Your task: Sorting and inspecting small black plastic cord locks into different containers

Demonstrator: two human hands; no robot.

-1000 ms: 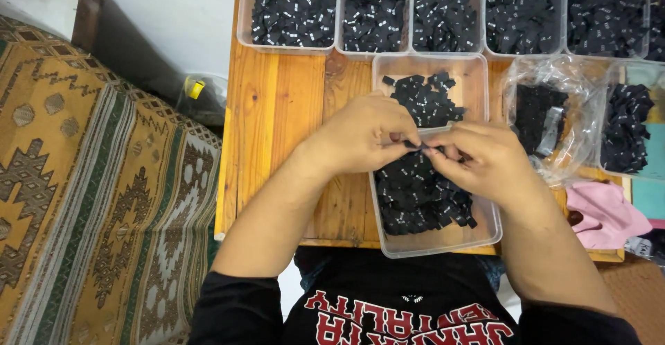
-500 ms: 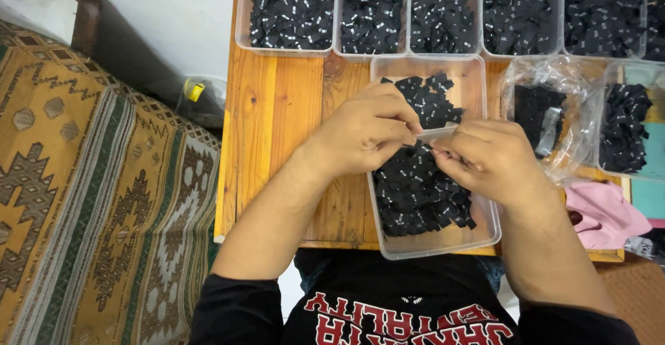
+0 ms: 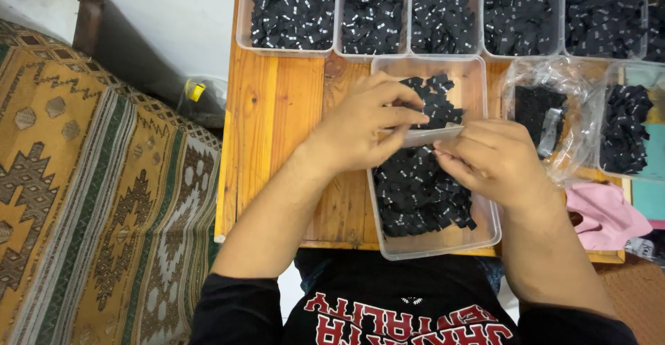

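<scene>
Plastic sleeve [image 3: 424, 136], small, clear and flat, is stretching level between both hands right above the clear tub [image 3: 485, 231] of little black fabric tags [image 3: 419, 192]. The left hand [image 3: 364, 127] is pinching the sleeve's near end with thumb and fingertips curled over it, and the right hand [image 3: 495, 158] is closing on the far end, fingers bunched tight against it. A second ago the two hands were huddled together low over the tag heap; now they are drawing apart, with the sleeve showing as a pale strip between them, which reads as the sleeve being held ready over the tags rather than more picking. Whether any tag is already inside is too small to tell. The tub is sitting on the wooden counter [image 3: 277, 137], close to the person's black shirt [image 3: 409, 303]. Beyond it, a row of clear bins [image 3: 291, 9], all packed with the same black tags, is lining the far edge. To the right, a crinkled clear bag [image 3: 547, 109] is holding dark pieces, and a pink cloth [image 3: 603, 217] is lying by the corner. A patterned rug [image 3: 90, 199] is covering the floor on the left.
</scene>
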